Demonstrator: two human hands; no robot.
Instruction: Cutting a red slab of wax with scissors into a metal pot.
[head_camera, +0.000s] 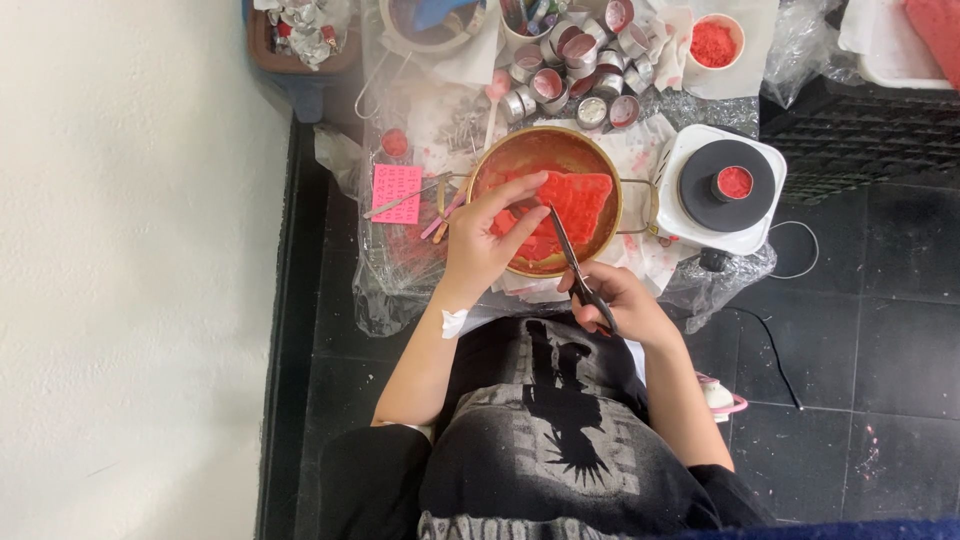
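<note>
While my left hand (487, 243) presses down on the red wax slab (572, 203) inside the brass bowl (600, 165), my right hand (618, 300) works a pair of scissors (572, 262) into the slab's near edge. The left grip is narrow, fingertips pinching and steadying a broken piece of wax at the bowl's near left side. The right grip is closed around the scissor handles just outside the bowl's near rim, blades reaching in over it.

To do this well, I judge I should keep the left fingers clear of the blades, hold the slab flat so it does not slide, and take small bites so chips stay inside the bowl.

Right of the bowl sits a white hotplate (690, 215) carrying a small red-filled tin (735, 182). Beyond the bowl lie empty tins (585, 70), and left of it a pink note (396, 190) on clear plastic sheeting (390, 275) spread over the floor.
</note>
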